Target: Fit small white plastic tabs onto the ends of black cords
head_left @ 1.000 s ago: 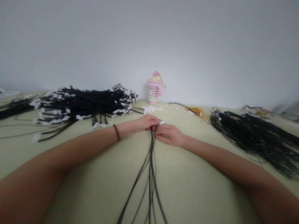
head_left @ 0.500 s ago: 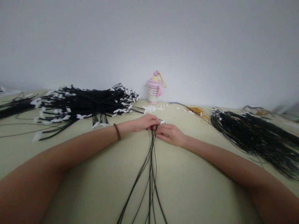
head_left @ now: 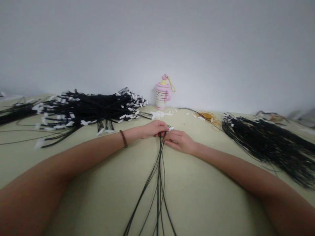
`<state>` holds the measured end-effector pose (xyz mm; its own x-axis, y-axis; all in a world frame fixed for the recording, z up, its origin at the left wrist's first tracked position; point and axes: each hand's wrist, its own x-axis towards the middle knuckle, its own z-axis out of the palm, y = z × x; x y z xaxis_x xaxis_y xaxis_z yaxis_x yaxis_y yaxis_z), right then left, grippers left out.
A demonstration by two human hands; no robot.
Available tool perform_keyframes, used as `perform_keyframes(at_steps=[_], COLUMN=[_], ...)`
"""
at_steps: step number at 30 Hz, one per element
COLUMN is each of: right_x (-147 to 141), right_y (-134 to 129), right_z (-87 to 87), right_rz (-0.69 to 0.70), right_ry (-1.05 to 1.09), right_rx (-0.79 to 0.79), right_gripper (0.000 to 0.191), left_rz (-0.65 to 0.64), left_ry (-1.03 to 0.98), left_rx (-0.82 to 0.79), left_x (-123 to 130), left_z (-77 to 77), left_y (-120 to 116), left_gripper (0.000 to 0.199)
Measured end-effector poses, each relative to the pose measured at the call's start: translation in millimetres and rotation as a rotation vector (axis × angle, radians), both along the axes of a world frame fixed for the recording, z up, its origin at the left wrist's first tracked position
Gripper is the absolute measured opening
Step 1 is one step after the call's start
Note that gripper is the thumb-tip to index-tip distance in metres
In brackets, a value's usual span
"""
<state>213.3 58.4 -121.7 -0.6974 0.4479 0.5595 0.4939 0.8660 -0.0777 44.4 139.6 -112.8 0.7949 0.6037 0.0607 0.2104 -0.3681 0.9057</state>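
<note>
Several thin black cables run up from the bottom edge and fan out below my hands. Pinched at their upper end, they sit in the fingers of my left hand, which wears a brown bead bracelet at the wrist. My right hand is closed close beside it, its fingertips at the same cables. A small white piece shows at the top of the cables between the two hands. The fingertips partly hide the cable ends.
At the left lies a large pile of black cables with white ends. Loose white pieces lie before a pink-and-white cup by the wall. Yellow rubber bands and another black cable bundle are at the right.
Hardly anything differs; both hands stay in place on the cables, with only a slight shift of the right fingers.
</note>
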Motion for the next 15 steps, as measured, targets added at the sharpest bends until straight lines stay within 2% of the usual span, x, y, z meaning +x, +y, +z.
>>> perform_keyframes(at_steps=[15], right_x=[-0.2], right_y=[-0.6], right_z=[-0.4], right_rz=[-0.002], right_ry=[0.001], right_rx=[0.002], right_gripper=[0.012], left_rz=[-0.014], left_ry=[0.012], left_rx=[0.034], left_x=[0.0], left_z=[1.8], left_y=[-2.7], left_gripper=[0.026])
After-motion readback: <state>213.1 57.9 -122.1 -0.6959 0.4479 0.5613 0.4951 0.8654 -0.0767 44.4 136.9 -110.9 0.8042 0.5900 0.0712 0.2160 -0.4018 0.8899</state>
